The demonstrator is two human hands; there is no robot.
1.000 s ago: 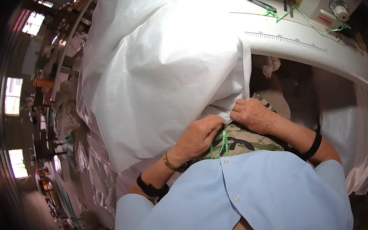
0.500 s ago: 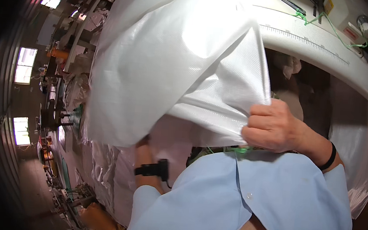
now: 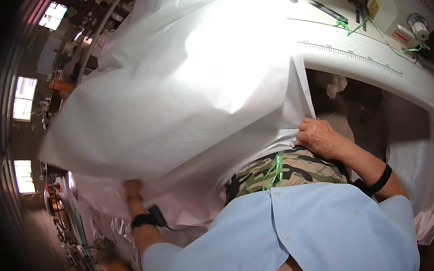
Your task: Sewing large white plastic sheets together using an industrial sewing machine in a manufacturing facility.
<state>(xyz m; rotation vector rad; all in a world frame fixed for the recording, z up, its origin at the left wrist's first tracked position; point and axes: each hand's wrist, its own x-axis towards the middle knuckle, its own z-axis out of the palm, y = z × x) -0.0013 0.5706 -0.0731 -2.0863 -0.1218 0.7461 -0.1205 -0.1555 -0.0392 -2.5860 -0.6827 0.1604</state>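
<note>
A large sheet of white woven plastic fabric spreads over the worktable and hangs down in front of me. My right hand is closed on its right-hand edge, close to my waist, and folds run out from the grip. At the lower left, my left hand reaches out against the hanging part of the sheet, just below a raised fold. Motion smears that hand, so its fingers cannot be made out. A black strap with a small dark box is on my left wrist.
The machine's white bed with a ruler scale curves along the upper right. On it lie dark tweezers, green thread and a white sewing machine head with a dial. Cluttered racks stand at the far left.
My left hand has swung outward to the lower left, and the sheet has spread that way with it. My right hand has stayed on the edge, shifting slightly right. Camouflage cloth now shows at my waist.
</note>
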